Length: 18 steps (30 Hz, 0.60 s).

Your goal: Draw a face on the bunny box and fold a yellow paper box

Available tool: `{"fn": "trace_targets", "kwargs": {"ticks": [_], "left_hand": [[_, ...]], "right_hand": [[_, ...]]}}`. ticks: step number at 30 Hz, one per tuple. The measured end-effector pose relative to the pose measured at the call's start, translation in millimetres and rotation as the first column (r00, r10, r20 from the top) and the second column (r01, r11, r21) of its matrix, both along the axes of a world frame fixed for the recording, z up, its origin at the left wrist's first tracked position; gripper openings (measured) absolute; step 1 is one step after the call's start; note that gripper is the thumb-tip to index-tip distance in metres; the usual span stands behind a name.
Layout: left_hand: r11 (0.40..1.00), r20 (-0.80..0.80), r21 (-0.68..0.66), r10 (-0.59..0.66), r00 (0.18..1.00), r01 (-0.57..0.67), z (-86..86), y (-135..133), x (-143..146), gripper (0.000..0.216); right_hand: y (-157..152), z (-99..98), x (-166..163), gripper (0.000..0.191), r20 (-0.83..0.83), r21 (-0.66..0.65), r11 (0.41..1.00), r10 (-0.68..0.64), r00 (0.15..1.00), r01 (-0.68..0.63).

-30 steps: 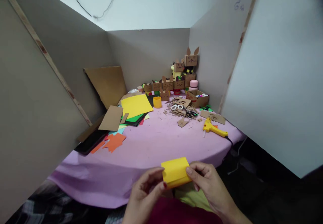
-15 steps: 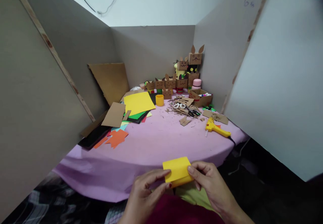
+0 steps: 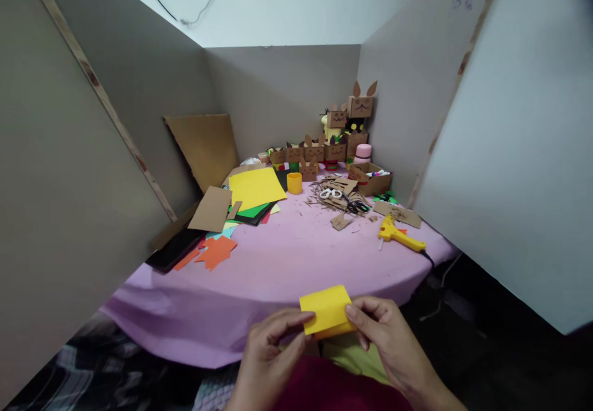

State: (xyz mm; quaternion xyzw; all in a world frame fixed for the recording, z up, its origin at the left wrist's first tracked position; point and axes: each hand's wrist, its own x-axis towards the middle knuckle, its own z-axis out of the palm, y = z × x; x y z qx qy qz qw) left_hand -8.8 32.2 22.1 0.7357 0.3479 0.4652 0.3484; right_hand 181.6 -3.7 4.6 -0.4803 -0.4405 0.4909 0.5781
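Observation:
A bent strip of yellow foam sheet [image 3: 327,309] is held up in front of the table's near edge, one layer folded over another. My left hand [image 3: 278,346] pinches its left end between thumb and fingers. At the right end, my right hand [image 3: 382,330] grips it with the thumb on top and the fingers behind. The undersides of the strip and some fingertips are hidden. On the table beyond stands a yellow foam ring [image 3: 294,183], beside a large yellow foam sheet [image 3: 258,188].
A yellow glue gun [image 3: 399,235] lies at the right. White-handled scissors [image 3: 330,194] rest among cardboard scraps. Cardboard animal heads [image 3: 314,150] stand at the back, near a cardboard box [image 3: 370,182] of markers. Orange foam pieces [image 3: 216,252] lie at the left. Panels surround the table.
The left thumb has shifted slightly under the yellow strip, and its upper layer sits a little flatter. Both hands keep hold. The view has moved slightly.

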Motion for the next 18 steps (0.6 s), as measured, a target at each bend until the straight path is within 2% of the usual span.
{"fn": "trace_targets", "kwargs": {"ticks": [9,14,18], "left_hand": [[0.998,0.111,-0.053,0.032,0.993,-0.026,1.5,-0.1,3.7,0.021],[0.999,0.107,-0.012,0.050,0.993,-0.049,2.8,0.3,3.9,0.017],[0.998,0.098,-0.045,0.057,0.994,-0.052,4.1,0.9,5.1,0.015]], "right_hand": [[-1.1,1.1,-2.0,0.033,0.007,-0.014,1.000,-0.004,1.000,0.004],[-2.3,-0.7,-2.4,0.034,0.030,-0.034,0.999,-0.004,1.000,0.005],[-2.7,-0.3,-3.0,0.035,0.027,-0.043,0.999,-0.009,1.000,0.010]]}}
